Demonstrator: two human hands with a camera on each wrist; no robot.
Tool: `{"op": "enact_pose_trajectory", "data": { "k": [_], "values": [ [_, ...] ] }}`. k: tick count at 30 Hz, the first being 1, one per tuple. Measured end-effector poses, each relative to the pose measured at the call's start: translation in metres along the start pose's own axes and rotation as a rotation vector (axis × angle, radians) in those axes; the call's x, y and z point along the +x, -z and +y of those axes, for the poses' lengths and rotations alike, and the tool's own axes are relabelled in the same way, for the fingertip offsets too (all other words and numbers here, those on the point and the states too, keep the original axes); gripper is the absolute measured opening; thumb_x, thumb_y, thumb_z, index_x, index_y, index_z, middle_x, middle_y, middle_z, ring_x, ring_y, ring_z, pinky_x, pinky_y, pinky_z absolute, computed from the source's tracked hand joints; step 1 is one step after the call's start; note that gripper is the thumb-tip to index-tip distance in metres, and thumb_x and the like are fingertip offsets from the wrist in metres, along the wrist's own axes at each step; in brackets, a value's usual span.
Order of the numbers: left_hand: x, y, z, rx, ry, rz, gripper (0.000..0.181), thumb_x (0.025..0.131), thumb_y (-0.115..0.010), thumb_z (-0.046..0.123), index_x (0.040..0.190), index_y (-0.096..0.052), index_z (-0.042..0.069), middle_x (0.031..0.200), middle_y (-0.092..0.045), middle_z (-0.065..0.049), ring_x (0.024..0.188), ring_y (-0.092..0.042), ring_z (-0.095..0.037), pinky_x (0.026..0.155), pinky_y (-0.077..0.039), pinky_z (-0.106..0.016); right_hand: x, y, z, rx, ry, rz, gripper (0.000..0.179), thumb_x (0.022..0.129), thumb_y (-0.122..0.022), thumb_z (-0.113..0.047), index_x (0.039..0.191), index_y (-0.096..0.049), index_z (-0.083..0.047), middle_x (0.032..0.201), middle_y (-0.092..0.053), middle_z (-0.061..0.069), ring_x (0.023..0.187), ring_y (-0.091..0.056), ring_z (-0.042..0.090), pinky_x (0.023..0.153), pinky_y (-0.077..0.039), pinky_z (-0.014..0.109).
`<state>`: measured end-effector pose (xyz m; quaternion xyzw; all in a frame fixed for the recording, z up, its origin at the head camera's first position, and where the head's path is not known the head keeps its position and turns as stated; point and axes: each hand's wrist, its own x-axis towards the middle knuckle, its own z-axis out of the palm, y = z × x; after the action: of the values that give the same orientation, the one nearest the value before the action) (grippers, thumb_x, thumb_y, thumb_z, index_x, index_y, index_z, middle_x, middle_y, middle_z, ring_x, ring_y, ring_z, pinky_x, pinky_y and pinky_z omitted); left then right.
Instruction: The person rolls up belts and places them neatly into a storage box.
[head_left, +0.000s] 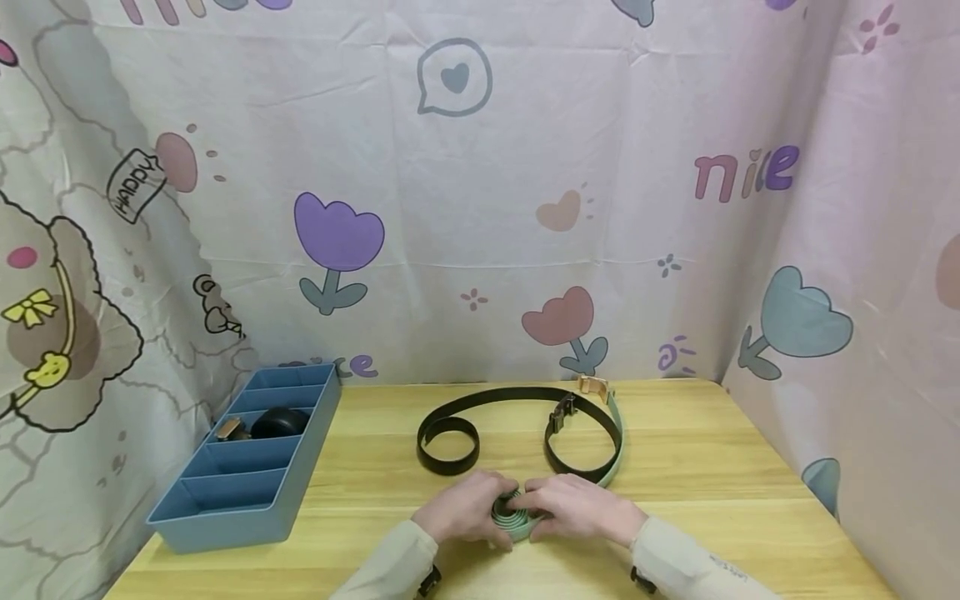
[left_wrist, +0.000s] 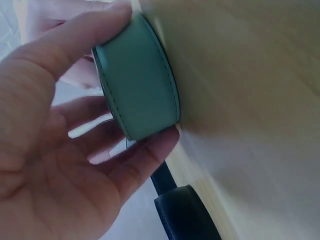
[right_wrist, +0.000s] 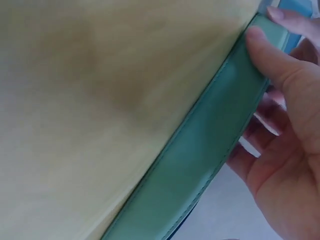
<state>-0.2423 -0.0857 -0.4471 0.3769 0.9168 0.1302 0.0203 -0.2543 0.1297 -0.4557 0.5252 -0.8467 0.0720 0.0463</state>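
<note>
A mint-green belt (head_left: 513, 522) is partly rolled into a coil standing on its edge at the table's front. My left hand (head_left: 467, 507) grips the coil from the left, thumb and fingertips around its outer turn (left_wrist: 137, 82). From the right, my right hand (head_left: 579, 507) pinches the strap where it leaves the roll, thumb on the stitched face (right_wrist: 200, 140). The rest of the strap runs right and back toward a gold buckle (head_left: 592, 386). Behind my hands lies a black belt (head_left: 517, 394), one end curled in a loop, with a dark metal buckle (head_left: 561, 412).
On the left stands a blue divided box (head_left: 232, 533). One compartment holds a rolled black belt (head_left: 279, 422) with a gold-toned buckle (head_left: 232, 429). The wooden table (head_left: 750, 467) ends at a printed curtain (head_left: 465, 167) behind and at both sides.
</note>
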Motion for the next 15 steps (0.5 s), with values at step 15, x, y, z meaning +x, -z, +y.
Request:
{"op": "enact_pose_trajectory", "data": {
  "k": [15],
  "values": [
    [0.0013, 0.0005, 0.0021, -0.04, 0.042, -0.002, 0.044, 0.063, -0.091, 0.035, 0.092, -0.06, 0.021, 0.081, -0.058, 0.013, 0.071, -0.048, 0.002, 0.064, -0.043, -0.014, 0.0034, -0.0001, 0.0016, 0.065, 0.004, -0.003, 0.036, 0.08, -0.077, -0.034, 0.114, -0.068, -0.027, 0.083, -0.062, -0.022, 0.067, -0.047, -0.01, 0.059, -0.037, 0.008]
  ]
}}
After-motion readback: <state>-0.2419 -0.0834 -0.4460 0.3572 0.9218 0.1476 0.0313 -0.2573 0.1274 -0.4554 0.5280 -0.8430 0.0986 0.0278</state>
